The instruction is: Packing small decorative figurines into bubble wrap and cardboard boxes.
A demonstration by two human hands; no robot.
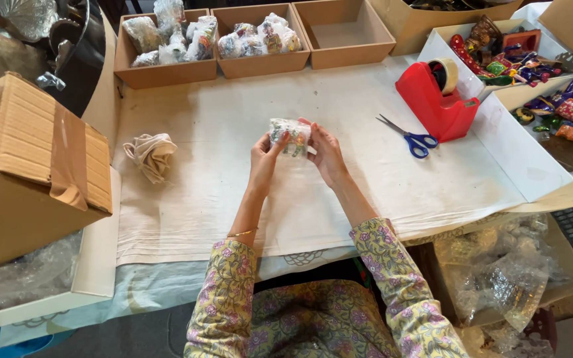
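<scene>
- The left hand (264, 154) and right hand (324, 154) rose from bent wrists, fingers curled, together gripping a bubble-wrapped bundle (290, 137) above the bench's middle.
- Scissors (411, 136) lay just right of the hands, beside a red tape dispenser (436, 99).
- A crumpled cloth (151, 154) sat toward the left edge.
- Boxes (166, 63) lined the far edge.

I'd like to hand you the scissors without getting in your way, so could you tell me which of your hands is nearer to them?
Right. The right hand is just left of the blue-handled scissors; the left hand is farther left, across the small bubble-wrapped bundle.
</scene>
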